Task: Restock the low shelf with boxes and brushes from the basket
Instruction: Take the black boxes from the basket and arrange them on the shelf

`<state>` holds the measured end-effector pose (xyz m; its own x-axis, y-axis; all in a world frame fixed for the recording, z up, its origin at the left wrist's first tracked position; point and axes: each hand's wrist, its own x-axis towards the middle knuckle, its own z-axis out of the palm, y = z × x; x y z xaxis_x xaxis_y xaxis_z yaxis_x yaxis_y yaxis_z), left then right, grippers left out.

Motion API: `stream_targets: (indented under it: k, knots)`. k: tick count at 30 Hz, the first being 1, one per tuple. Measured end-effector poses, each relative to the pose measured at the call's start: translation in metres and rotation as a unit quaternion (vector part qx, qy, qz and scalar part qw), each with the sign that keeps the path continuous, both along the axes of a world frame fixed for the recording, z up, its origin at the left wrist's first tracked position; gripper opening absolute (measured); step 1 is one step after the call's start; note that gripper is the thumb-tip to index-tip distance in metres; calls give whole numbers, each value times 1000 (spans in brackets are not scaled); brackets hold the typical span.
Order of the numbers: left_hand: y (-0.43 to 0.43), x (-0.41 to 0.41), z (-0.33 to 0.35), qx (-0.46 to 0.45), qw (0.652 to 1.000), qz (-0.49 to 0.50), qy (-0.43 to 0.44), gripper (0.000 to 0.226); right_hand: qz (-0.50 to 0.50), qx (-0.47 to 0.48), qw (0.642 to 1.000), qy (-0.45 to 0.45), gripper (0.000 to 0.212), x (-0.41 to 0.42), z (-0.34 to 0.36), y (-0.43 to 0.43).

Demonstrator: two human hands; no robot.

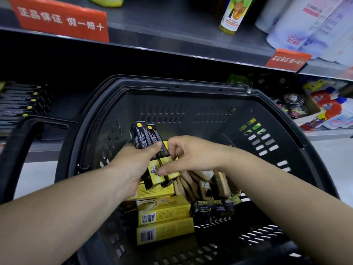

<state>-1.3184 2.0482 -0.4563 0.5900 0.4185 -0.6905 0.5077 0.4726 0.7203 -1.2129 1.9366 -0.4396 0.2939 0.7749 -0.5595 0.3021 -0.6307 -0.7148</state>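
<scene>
A black plastic basket (191, 88) fills the middle of the view. Inside lie several yellow boxes (164, 209), a black wrapped item (212, 207) and several wooden brushes (219, 185). My left hand (131, 165) grips two slim black boxes (145, 137) upright above the pile. My right hand (191, 153) pinches another black-and-yellow box (162, 169) just beside them, fingers curled on its edge. The low shelf (63, 109) lies behind the basket, with a row of matching black boxes (23, 106) at its left.
The basket's handle (21, 134) juts out at the left. Tins (292, 106) and bottles (328, 109) crowd the low shelf at the right. An upper shelf (172, 37) with red signs, an orange bottle (231, 16) and white packs overhangs everything.
</scene>
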Motion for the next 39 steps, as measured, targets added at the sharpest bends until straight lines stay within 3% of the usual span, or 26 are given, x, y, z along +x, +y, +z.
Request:
stream_targets:
  k: [3, 5, 7, 10, 13, 15, 19, 23, 25, 28, 31, 33, 37, 39]
  knots:
    - [3, -2, -1, -18, 1000, -18, 6, 16, -15, -12, 1000, 9, 23, 26, -9, -11]
    - [2, -2, -2, -20, 999, -33, 3, 16, -53, -64, 986, -141, 23, 55, -29, -27]
    - [2, -2, -6, -10, 999, -46, -1, 20, -31, -166, 937, -305, 28, 76, -55, -48]
    - [3, 0, -12, 11, 999, -53, -7, 46, 36, -267, 908, -320, 40, 81, -90, -74]
    - [4, 1, -16, 15, 998, -53, -11, 67, 72, -302, 885, -348, 44, 74, -109, -82]
    - [3, 1, -17, 7, 998, -54, -15, 60, 74, -311, 869, -379, 46, 72, -114, -80]
    - [3, 1, -13, -13, 998, -54, -26, 23, 50, -313, 861, -398, 40, 76, -120, -70]
    - [3, 0, -12, -15, 998, -50, -30, 19, 20, -313, 888, -335, 51, 75, -122, -65]
    - [3, -1, -11, -17, 998, -49, -25, 17, 38, -321, 894, -312, 34, 74, -115, -63]
    - [3, -2, -9, -25, 999, -40, -19, 14, 0, -326, 919, -220, 37, 81, -77, -58]
    - [3, -1, -7, -36, 999, -30, -21, 17, -117, -223, 967, -25, 26, 79, -33, -61]
    - [2, -1, -6, -44, 998, -26, -33, 22, -138, -126, 980, 71, 24, 67, -11, -59]
    - [1, 2, -1, -54, 997, -17, -45, 43, -76, -52, 992, 82, 24, 33, 8, -38]
    - [0, 3, 1, -56, 997, -10, -57, 34, -54, -30, 993, 100, 20, 21, 8, -28]
